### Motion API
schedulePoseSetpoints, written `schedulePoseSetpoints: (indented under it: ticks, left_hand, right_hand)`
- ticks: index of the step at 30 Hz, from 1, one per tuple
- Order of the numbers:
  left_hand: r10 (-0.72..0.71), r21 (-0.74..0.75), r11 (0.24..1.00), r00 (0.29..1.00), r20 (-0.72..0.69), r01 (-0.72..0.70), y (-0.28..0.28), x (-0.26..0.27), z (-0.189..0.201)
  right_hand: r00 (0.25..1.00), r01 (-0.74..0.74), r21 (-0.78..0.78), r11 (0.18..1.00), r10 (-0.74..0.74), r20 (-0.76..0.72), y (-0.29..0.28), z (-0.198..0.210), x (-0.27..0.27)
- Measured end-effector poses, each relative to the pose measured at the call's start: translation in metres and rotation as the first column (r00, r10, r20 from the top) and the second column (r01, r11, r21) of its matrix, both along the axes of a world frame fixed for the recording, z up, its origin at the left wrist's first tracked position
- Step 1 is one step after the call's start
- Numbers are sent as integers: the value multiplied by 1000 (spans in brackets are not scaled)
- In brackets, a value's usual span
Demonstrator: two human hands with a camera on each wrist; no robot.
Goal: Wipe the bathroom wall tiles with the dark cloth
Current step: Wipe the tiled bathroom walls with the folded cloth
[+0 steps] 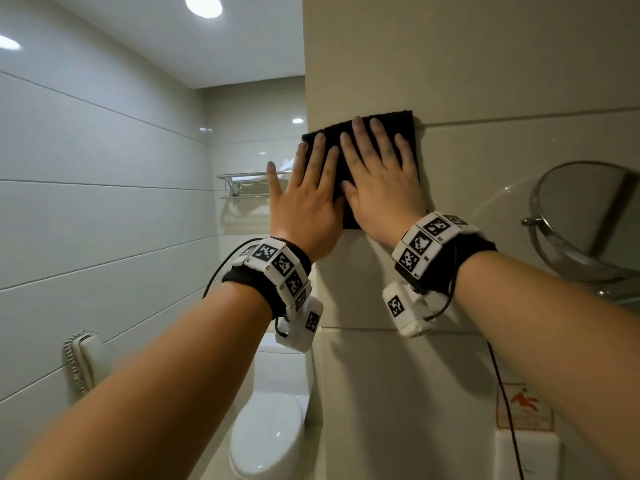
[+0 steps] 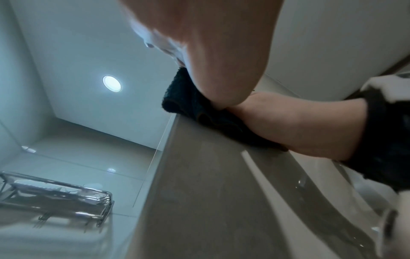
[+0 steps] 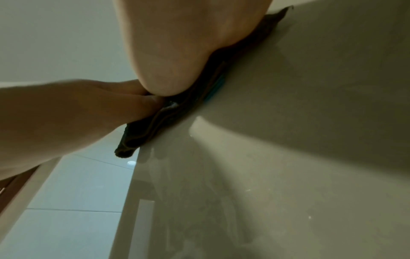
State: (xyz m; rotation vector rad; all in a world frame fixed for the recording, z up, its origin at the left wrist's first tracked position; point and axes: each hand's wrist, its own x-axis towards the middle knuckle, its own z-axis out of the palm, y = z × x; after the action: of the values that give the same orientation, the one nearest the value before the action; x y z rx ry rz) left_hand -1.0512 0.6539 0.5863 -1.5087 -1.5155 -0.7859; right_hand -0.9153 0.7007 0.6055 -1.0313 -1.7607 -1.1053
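Note:
A folded dark cloth (image 1: 398, 123) lies flat against the beige wall tile (image 1: 502, 64), across a grout line and close to the wall's outer corner. Both hands press it with straight, spread fingers. My left hand (image 1: 304, 185) covers the cloth's left part, its thumb reaching out past the corner. My right hand (image 1: 377, 171) covers the middle and right part. In the left wrist view the cloth (image 2: 184, 99) shows under the left palm (image 2: 221, 61). In the right wrist view its folded edge (image 3: 153, 128) shows under the right palm (image 3: 177, 52).
A round swivel mirror (image 1: 588, 216) juts from the wall at right. A chrome towel rack (image 1: 249, 181) hangs on the far wall beyond the corner. Below are a toilet (image 1: 270, 434), a wall phone (image 1: 83, 358) and a warning sticker (image 1: 523, 407).

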Motion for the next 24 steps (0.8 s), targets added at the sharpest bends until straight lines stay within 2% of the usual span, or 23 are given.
schedulePoseSetpoints:
  ticks: [8,14,24]
  left_hand:
    - [-20,-46,999,998,61,23,-4,-6,-24]
    - [46,-67,997,998,38,-44,-7,-11,-68]
    - [61,-86,995,998,35,-58,-9,3,-152]
  right_hand:
    - [999,13,-2,1000,-13,53,-1,-18,-10]
    - [994,14,-34,999,-10,105,-4,-59,-13]
    - [982,-15,-106,994,34,186,-9,-139,7]
